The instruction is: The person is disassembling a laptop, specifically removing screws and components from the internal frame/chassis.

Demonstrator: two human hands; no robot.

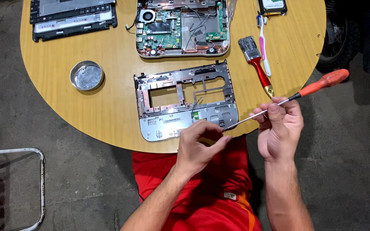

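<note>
- Head view: the right hand (279,128) is closed around the thin shaft of a screwdriver (296,96) with an orange handle.
- Its long axis runs from the handle at 2 o'clock down to the tip at 8 o'clock.
- The left hand (200,147) has its fingers pinched together at that tip; whether it holds something small, I cannot tell.
- The grey laptop frame (185,102) lies on the counter (108,107) just beyond, at 11 o'clock from the left hand, which is nearer to it.

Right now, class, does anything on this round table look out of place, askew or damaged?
Nothing looks damaged. The silver laptop frame overhangs the round table edge nearest the person, and a toothbrush lies oddly among the tools.
</note>
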